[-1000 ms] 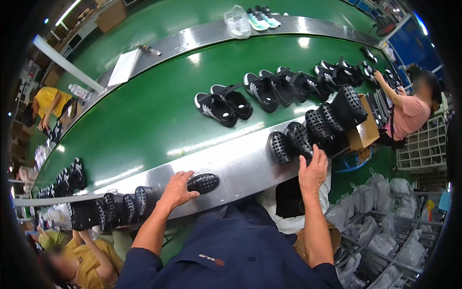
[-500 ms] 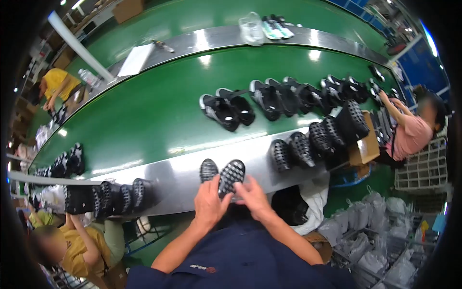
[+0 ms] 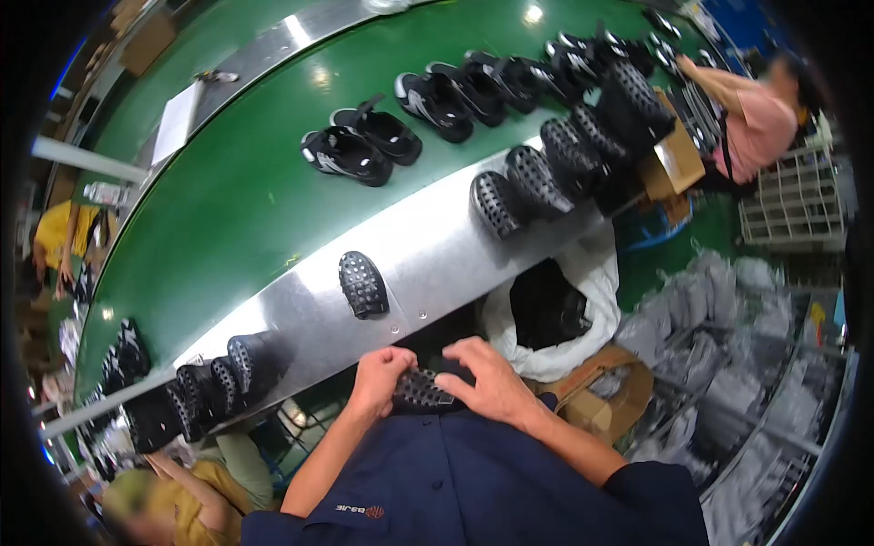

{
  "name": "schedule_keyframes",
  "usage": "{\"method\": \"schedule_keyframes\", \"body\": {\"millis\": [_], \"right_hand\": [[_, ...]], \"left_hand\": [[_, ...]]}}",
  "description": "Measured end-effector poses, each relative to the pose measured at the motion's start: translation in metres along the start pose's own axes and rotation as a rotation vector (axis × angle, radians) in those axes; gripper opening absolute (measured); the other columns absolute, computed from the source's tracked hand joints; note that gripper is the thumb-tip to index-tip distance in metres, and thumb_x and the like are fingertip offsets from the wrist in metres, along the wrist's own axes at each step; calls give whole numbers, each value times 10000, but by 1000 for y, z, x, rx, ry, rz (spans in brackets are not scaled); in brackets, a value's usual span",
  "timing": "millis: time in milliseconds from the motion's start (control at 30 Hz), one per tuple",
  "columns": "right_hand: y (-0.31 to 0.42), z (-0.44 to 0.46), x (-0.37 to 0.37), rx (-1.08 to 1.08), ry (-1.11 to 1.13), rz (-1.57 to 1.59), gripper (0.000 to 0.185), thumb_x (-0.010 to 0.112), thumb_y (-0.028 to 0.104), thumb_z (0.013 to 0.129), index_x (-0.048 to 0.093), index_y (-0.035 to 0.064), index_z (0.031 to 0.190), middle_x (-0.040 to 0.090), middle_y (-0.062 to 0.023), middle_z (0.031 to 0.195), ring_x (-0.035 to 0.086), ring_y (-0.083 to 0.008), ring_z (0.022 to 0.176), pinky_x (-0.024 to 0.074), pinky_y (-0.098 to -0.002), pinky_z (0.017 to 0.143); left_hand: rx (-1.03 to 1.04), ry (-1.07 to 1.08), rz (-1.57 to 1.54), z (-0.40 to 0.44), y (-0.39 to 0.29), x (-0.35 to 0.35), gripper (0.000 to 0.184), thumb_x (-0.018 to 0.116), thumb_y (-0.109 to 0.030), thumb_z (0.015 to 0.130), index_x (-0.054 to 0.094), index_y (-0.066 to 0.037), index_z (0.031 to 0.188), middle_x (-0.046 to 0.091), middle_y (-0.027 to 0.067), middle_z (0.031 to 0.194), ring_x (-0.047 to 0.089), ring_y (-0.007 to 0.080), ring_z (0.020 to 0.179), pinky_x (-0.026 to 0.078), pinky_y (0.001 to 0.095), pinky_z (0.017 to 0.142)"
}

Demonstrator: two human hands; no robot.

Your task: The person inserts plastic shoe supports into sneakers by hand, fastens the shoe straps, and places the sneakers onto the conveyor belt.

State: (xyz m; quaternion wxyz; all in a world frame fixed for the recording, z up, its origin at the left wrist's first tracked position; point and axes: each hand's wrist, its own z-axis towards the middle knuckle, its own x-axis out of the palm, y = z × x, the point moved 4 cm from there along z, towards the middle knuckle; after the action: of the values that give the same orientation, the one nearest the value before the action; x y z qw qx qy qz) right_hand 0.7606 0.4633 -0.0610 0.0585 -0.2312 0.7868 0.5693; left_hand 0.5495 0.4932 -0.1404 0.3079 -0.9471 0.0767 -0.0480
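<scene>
A black shoe-shaped piece with a studded face (image 3: 423, 389) is held low in front of my shirt, off the steel ledge (image 3: 419, 246). My left hand (image 3: 381, 378) pinches its left end between thumb and fingers. On its right side my right hand (image 3: 496, 384) grips it, the thumb lying across the studs and the fingers curved behind. Parts of the piece are covered by both hands. A similar studded piece (image 3: 364, 284) lies by itself on the ledge, just beyond my hands.
More studded black pieces (image 3: 539, 180) line the ledge's right, others (image 3: 238, 362) its left. Black shoes (image 3: 346, 156) stand on the green surface (image 3: 246, 200). A white bag (image 3: 537, 359) and cardboard box (image 3: 605, 391) are below right. A pink-sleeved person (image 3: 765, 114) works right, yellow-clad people left.
Both hands have drawn one studded piece back from the ledge toward my body. Its companion stays on the ledge. My view has turned and tipped downward.
</scene>
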Motion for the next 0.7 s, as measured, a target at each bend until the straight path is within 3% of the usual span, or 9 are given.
{"method": "schedule_keyframes", "body": {"millis": [100, 167, 233, 367, 433, 500, 633, 667, 700], "right_hand": [[19, -47, 32, -142, -106, -145, 536, 808, 360, 887, 659, -7, 1248, 680, -185, 1163, 655, -355, 1029, 537, -411, 912], [18, -64, 55, -49, -88, -243, 534, 802, 305, 888, 632, -20, 1276, 680, -178, 1143, 651, -358, 1017, 537, -422, 905], [20, -72, 76, 12, -77, -197, 529, 806, 274, 880, 624, -20, 1281, 679, -175, 1117, 649, -360, 1007, 536, -424, 905], [5, -94, 118, -23, -84, -105, 527, 818, 248, 864, 622, -31, 1266, 678, -171, 1055, 648, -358, 994, 538, -428, 897], [-8, -108, 132, 21, -181, -45, 498, 816, 269, 854, 644, 5, 1240, 685, -157, 1057, 638, -350, 1015, 531, -421, 899], [-17, -126, 131, 50, -341, -10, 464, 830, 264, 840, 673, 10, 1195, 691, -160, 1075, 644, -358, 1023, 533, -421, 898], [-37, -166, 77, 256, -737, -50, 446, 865, 147, 790, 688, 4, 1172, 694, -183, 1165, 654, -368, 1092, 524, -426, 956], [-36, -172, 58, 285, -845, -82, 463, 863, 124, 787, 679, -7, 1191, 683, -188, 1180, 655, -362, 1100, 524, -427, 960], [-35, -176, 40, 252, -953, -122, 475, 855, 98, 793, 666, -18, 1212, 673, -193, 1190, 652, -365, 1102, 521, -431, 964]], "left_hand": [[-101, 17, 136, 0, 43, -23, 148, 662, -112, 994, 738, -4, 929, 718, 40, 860, 615, 104, 717, 485, 258, 643], [-175, 65, 198, -11, 44, -31, 150, 657, -110, 995, 737, -6, 923, 715, 38, 853, 604, 97, 698, 475, 260, 610], [-251, 102, 346, -27, 29, -35, 166, 646, -135, 1006, 723, -25, 908, 697, 21, 800, 534, 66, 554, 391, 276, 458], [-115, 211, 339, -9, 82, -68, 232, 657, -238, 1013, 732, -21, 983, 700, 42, 802, 567, 98, 549, 450, 289, 446], [-45, 230, 486, -15, 74, -77, 260, 669, -250, 1009, 737, 1, 1013, 707, 53, 821, 607, 121, 604, 491, 280, 498], [1, 36, 660, -31, 46, -83, 235, 684, -233, 1001, 738, -6, 1025, 712, 78, 828, 653, 151, 712, 531, 337, 650], [914, -251, 1239, -34, 17, -110, 285, 736, -80, 897, 690, -12, 1170, 689, 179, 1172, 646, 337, 1075, 528, 431, 920], [896, -229, 1243, -26, 20, -118, 508, 784, -112, 851, 611, -10, 1317, 567, 213, 1400, 517, 404, 1290, 451, 483, 1062], [883, -236, 1299, -22, 22, -120, 564, 795, -130, 844, 581, -1, 1350, 532, 234, 1429, 496, 423, 1311, 440, 496, 1078]]}}
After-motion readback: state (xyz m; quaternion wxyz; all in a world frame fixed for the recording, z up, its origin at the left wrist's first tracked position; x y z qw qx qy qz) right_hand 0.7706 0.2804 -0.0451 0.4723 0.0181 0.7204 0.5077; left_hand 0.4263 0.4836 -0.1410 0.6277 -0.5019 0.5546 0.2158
